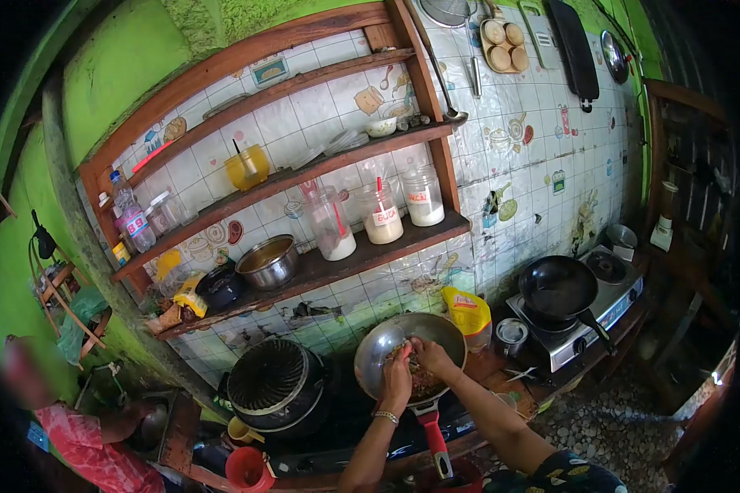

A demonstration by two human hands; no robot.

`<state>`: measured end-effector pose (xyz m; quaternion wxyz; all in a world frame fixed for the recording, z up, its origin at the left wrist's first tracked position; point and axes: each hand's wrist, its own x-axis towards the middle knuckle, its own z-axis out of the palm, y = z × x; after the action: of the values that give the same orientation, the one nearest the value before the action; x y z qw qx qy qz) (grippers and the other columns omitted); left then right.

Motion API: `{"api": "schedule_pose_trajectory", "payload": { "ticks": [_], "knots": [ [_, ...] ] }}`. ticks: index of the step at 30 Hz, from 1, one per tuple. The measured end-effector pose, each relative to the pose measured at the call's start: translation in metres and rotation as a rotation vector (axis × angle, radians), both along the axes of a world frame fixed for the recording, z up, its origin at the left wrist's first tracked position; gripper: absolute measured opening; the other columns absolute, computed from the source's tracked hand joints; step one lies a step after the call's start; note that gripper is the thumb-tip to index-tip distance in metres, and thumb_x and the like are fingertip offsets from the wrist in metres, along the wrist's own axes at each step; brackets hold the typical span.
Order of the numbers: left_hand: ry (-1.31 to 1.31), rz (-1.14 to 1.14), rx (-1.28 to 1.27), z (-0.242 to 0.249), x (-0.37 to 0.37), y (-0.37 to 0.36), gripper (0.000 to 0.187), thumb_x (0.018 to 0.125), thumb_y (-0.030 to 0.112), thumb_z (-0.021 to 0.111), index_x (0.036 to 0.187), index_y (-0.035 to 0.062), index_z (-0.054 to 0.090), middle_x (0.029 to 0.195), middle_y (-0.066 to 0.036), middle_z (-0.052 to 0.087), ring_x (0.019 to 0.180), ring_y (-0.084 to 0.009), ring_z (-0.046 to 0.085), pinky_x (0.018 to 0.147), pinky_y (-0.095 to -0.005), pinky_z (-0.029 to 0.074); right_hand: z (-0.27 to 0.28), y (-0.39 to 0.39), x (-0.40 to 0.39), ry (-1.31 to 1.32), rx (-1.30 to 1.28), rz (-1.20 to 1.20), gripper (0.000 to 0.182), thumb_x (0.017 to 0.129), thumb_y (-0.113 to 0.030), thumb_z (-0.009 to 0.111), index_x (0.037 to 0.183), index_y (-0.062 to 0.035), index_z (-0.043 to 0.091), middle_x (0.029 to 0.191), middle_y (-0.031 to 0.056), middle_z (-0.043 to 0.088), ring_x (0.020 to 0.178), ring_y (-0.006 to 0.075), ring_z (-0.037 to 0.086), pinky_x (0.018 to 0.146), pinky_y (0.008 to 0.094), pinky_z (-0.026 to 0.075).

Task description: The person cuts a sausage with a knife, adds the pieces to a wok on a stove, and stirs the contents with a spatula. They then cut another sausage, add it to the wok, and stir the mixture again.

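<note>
A wide metal frying pan (372, 343) with a red handle (432, 435) sits on the dark counter in front of me. Inside it lies a reddish-brown chopped food mixture (423, 384). My left hand (397, 378), a bracelet at its wrist, is over the pan with its fingers curled inward. Against it, my right hand (434, 359) is closed too, fingertips meeting those of the left. Whatever is between the fingers is too small and hidden to make out. Just beyond the pan's right rim stands a yellow-topped bag (467, 314).
At right, a black wok (557, 289) rests on a gas stove (625, 289), beside a small metal can (511, 333). On the left stand a large black pot (273, 382) and a red container (248, 468). A wooden shelf (403, 242) holds jars above. Another person (99, 448) works at far left.
</note>
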<state>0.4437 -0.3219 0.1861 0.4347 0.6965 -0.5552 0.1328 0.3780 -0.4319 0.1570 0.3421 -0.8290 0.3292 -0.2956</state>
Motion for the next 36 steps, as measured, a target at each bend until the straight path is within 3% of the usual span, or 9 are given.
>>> {"api": "schedule_pose_trajectory", "payload": {
  "ticks": [6, 15, 17, 19, 21, 27, 31, 33, 36],
  "knots": [
    [0.184, 0.051, 0.199, 0.004, 0.017, -0.002, 0.023, 0.084, 0.008, 0.045, 0.104, 0.0015, 0.054, 0.082, -0.021, 0.059, 0.079, -0.0381, 0.056, 0.066, -0.0431, 0.045, 0.018, 0.025, -0.014, -0.197, 0.253, 0.156, 0.043, 0.090, -0.037, 0.034, 0.114, -0.0051, 0.050, 0.094, 0.0258, 0.056, 0.094, 0.0390, 0.053, 0.079, 0.0404, 0.041],
    [0.061, -0.054, 0.083, -0.007, 0.006, -0.014, 0.024, 0.087, 0.018, 0.044, 0.104, 0.0044, 0.054, 0.083, -0.021, 0.059, 0.075, -0.0373, 0.057, 0.064, -0.0427, 0.045, 0.013, 0.010, -0.011, -0.031, -0.028, 0.147, 0.045, 0.090, -0.037, 0.034, 0.118, -0.0040, 0.047, 0.100, 0.0235, 0.056, 0.094, 0.0348, 0.055, 0.081, 0.0365, 0.041],
    [0.191, -0.053, 0.094, -0.001, 0.011, -0.011, 0.026, 0.088, 0.021, 0.041, 0.102, 0.0041, 0.054, 0.084, -0.021, 0.059, 0.076, -0.0381, 0.057, 0.065, -0.0430, 0.044, 0.007, 0.004, -0.006, -0.317, 0.246, 0.128, 0.046, 0.090, -0.038, 0.034, 0.117, -0.0043, 0.048, 0.102, 0.0224, 0.056, 0.094, 0.0331, 0.055, 0.081, 0.0354, 0.042],
    [0.261, 0.019, 0.199, 0.004, 0.017, -0.004, 0.028, 0.089, 0.022, 0.038, 0.101, 0.0022, 0.054, 0.083, -0.023, 0.058, 0.076, -0.0390, 0.055, 0.066, -0.0438, 0.043, 0.044, 0.025, -0.024, -0.202, 0.604, 0.150, 0.046, 0.090, -0.038, 0.034, 0.118, -0.0047, 0.047, 0.103, 0.0204, 0.056, 0.095, 0.0309, 0.055, 0.082, 0.0342, 0.042],
    [0.289, 0.014, 0.228, -0.002, 0.027, -0.010, 0.032, 0.090, 0.025, 0.035, 0.100, 0.0013, 0.054, 0.084, -0.024, 0.057, 0.079, -0.0399, 0.055, 0.067, -0.0445, 0.042, 0.020, 0.019, -0.015, -0.290, 0.122, 0.221, 0.045, 0.090, -0.037, 0.033, 0.119, -0.0039, 0.045, 0.103, 0.0219, 0.055, 0.096, 0.0333, 0.054, 0.083, 0.0356, 0.041],
    [0.291, 0.000, 0.292, -0.006, 0.021, -0.016, 0.048, 0.091, 0.036, 0.026, 0.091, -0.0023, 0.054, 0.078, -0.025, 0.056, 0.075, -0.0401, 0.055, 0.063, -0.0433, 0.042, -0.002, 0.003, -0.005, -0.060, -0.134, 0.166, 0.043, 0.090, -0.034, 0.033, 0.117, -0.0027, 0.045, 0.104, 0.0242, 0.054, 0.097, 0.0389, 0.051, 0.082, 0.0385, 0.041],
    [0.152, -0.203, -0.004, -0.046, 0.043, -0.036, 0.049, 0.090, 0.043, 0.027, 0.085, 0.0003, 0.052, 0.062, -0.014, 0.054, 0.045, -0.0236, 0.052, 0.041, -0.0344, 0.040, 0.017, 0.001, -0.014, -0.086, 0.047, 0.133, 0.044, 0.090, -0.036, 0.032, 0.115, -0.0025, 0.048, 0.100, 0.0250, 0.055, 0.095, 0.0366, 0.053, 0.081, 0.0378, 0.041],
    [1.135, -0.092, 0.384, -0.003, 0.029, -0.013, 0.043, 0.090, 0.044, 0.028, 0.082, 0.0060, 0.047, 0.055, -0.004, 0.047, 0.037, -0.0116, 0.041, 0.034, -0.0250, 0.032, 0.035, 0.019, -0.026, -0.222, 0.343, 0.153, 0.045, 0.090, -0.037, 0.033, 0.112, -0.0015, 0.050, 0.093, 0.0244, 0.057, 0.090, 0.0334, 0.056, 0.080, 0.0364, 0.042],
    [1.275, -0.199, 0.356, 0.015, 0.024, -0.005, 0.039, 0.090, 0.044, 0.029, 0.078, 0.0094, 0.042, 0.052, 0.003, 0.035, 0.037, -0.0057, 0.029, 0.033, -0.0194, 0.024, 0.034, 0.026, -0.026, -0.240, 0.275, 0.250, 0.050, 0.090, -0.042, 0.031, 0.115, -0.0023, 0.048, 0.094, 0.0251, 0.057, 0.088, 0.0363, 0.055, 0.076, 0.0377, 0.042]
  ]
}}
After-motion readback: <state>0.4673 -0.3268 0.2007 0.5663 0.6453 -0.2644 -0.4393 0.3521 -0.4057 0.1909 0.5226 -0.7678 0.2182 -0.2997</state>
